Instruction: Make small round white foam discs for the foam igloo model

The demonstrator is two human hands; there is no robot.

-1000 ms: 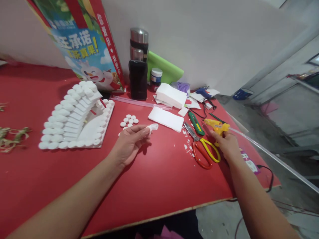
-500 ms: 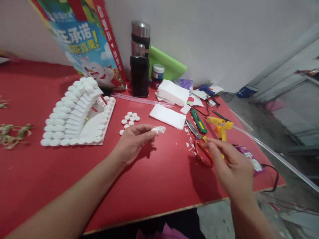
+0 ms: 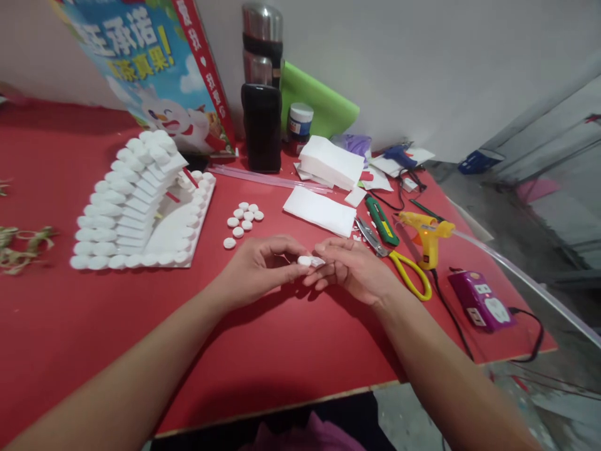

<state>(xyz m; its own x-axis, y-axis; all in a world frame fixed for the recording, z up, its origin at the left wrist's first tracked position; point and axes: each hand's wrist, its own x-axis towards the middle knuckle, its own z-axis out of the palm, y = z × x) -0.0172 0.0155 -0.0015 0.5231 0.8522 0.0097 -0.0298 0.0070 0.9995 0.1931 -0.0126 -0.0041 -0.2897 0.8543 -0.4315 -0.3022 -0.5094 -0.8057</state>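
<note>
Left hand [image 3: 263,269] and right hand [image 3: 359,270], fingertips nearly closed, pinch a small white piece [image 3: 307,260], probably light, soft, best held by its edges.

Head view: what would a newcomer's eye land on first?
Probably the white stepped model edged with rounded white pieces, on the left of the red tabletop, before the tall bag printed with a cartoon snowman. Next, the bright yellow glue gun on the right, beside the yellow-handled scissors. Front and centre, the left hand and right hand meet at a small white piece.
</note>
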